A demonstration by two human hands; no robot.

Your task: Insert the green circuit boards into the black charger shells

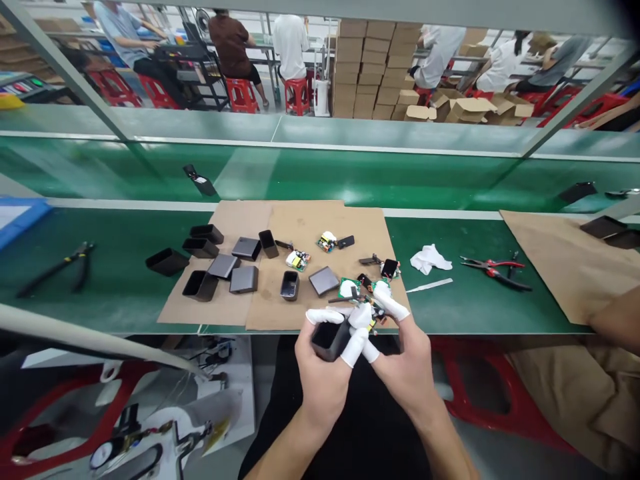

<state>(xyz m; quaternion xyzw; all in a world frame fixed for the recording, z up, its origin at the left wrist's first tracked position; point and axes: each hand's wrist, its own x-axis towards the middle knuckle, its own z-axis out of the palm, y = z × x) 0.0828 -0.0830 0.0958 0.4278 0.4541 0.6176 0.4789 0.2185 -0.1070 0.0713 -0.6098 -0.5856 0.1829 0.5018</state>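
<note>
Near the table's front edge, my left hand is wrapped round a black plastic housing, its open end facing up. Close beside it, my right hand pinches a small circuit board, mostly hidden behind the fingers. White finger cots cover the fingertips of both hands. Just beyond the hands lie a green board with a white patch and a grey-black case. A small open black case stands farther left on the cardboard.
Several black housings and grey-black cases cluster at left. Boards with yellow parts lie mid-cardboard. Cutters lie far left; red-handled pliers and a crumpled white cloth lie right. Another person's arm reaches in at right.
</note>
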